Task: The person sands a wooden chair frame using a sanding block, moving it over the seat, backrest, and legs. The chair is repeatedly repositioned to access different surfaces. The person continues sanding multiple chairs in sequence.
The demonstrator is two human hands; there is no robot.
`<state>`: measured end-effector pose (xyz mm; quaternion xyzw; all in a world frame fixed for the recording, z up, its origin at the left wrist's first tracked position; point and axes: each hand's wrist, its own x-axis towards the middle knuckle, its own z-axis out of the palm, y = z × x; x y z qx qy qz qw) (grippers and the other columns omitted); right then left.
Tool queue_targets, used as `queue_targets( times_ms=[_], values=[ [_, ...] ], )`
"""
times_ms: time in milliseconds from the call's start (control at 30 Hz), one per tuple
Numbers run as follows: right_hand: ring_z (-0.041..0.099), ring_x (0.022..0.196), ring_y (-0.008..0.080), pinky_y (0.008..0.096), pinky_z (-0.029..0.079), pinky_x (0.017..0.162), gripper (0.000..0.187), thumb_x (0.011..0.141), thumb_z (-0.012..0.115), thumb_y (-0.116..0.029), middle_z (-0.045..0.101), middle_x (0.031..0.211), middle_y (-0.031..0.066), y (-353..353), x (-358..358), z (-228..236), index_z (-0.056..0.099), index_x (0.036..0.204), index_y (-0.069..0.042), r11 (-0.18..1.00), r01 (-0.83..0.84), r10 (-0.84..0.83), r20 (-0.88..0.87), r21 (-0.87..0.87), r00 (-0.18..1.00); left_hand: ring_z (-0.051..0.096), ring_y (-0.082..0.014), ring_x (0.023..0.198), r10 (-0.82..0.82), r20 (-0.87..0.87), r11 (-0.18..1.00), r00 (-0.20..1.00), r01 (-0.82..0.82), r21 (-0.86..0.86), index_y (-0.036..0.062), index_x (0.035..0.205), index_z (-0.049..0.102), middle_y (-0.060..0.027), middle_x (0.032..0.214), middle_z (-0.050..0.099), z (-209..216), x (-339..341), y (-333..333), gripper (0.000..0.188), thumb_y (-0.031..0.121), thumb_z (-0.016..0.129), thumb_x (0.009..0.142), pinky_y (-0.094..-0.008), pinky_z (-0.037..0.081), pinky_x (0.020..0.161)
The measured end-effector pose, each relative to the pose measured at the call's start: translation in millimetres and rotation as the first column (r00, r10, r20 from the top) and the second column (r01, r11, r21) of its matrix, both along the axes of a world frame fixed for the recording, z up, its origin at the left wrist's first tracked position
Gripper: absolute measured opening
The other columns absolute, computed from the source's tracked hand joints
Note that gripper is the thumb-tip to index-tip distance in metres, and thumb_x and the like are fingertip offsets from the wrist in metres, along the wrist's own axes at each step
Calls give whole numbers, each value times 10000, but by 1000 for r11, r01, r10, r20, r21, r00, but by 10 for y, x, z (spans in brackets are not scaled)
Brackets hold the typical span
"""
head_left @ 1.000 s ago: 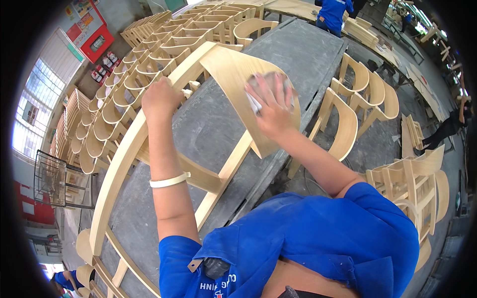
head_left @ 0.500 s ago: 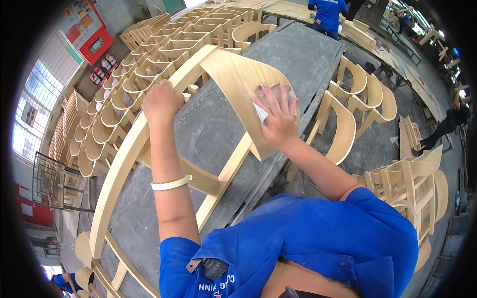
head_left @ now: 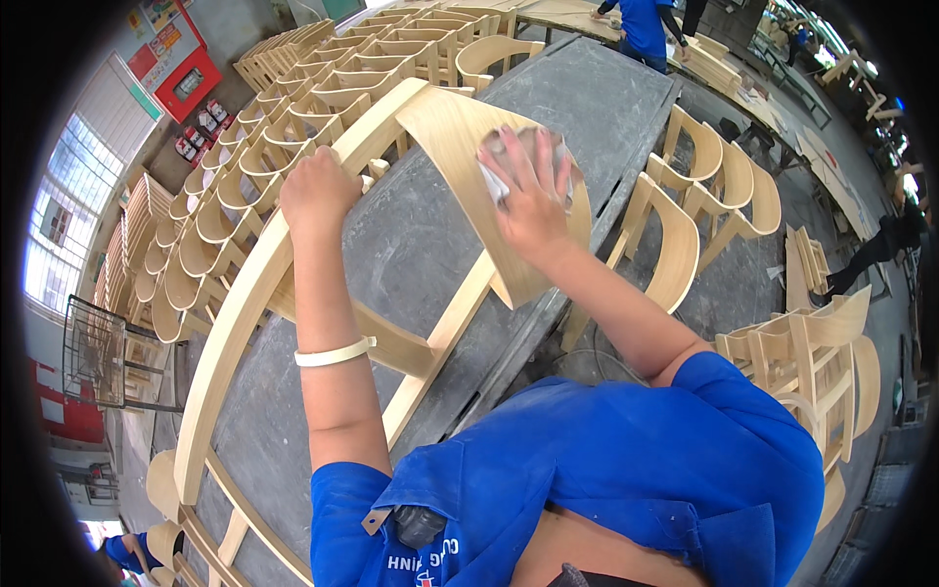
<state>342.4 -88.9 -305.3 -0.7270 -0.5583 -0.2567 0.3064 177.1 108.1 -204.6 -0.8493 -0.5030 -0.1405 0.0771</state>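
A pale wooden chair frame (head_left: 235,293) lies tilted on the grey-topped table, its wide curved backrest (head_left: 455,132) facing up. My left hand (head_left: 320,191) is closed round the frame's long curved rail, left of the backrest. On the backrest's face, my right hand (head_left: 528,191) presses a pale folded sheet (head_left: 496,186) that looks like sandpaper. Its fingers are spread over the sheet, whose edges stick out on both sides of the hand. The sheet's underside is hidden.
The grey table (head_left: 391,235) runs away toward the far right. Rows of similar chair frames (head_left: 230,220) stand to the left. More curved-back frames (head_left: 680,245) and a stack (head_left: 822,362) are on the right. A co-worker in a blue shirt (head_left: 646,27) stands beyond the table's far end.
My right hand has slid with the sheet a little up and left across the backrest. My left hand keeps its grip on the rail. The frame has barely shifted.
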Motion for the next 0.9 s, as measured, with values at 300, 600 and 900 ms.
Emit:
queue_targets(
  times_ms=[300,600,900],
  values=[
    [170,1410,467,686,147,1055,525,841,621,-207,293,1541,56,-87,-71,-185,534,1356,-252,999,15,-14,19,-45,1000,650,-312,969,-1,7,1000,1000,1,-2,51,1004,629,-153,980,682,6,36,-14,394,316,695,721,-425,530,823],
    [170,1412,461,678,140,1063,511,856,627,-206,292,1544,51,-28,-70,-124,534,1357,-251,1000,12,-12,-43,21,999,651,-315,969,-4,1,1000,1000,4,9,59,1026,630,-150,981,681,16,45,-59,409,321,698,720,-425,529,832],
    [174,1409,454,699,182,1027,600,794,642,-164,263,1550,48,-34,-33,-132,506,1371,-259,999,-5,6,-27,51,1000,674,-301,937,-9,-11,1000,1000,9,27,58,1008,639,-130,988,683,33,81,-96,360,305,700,754,-390,548,813]
  ],
)
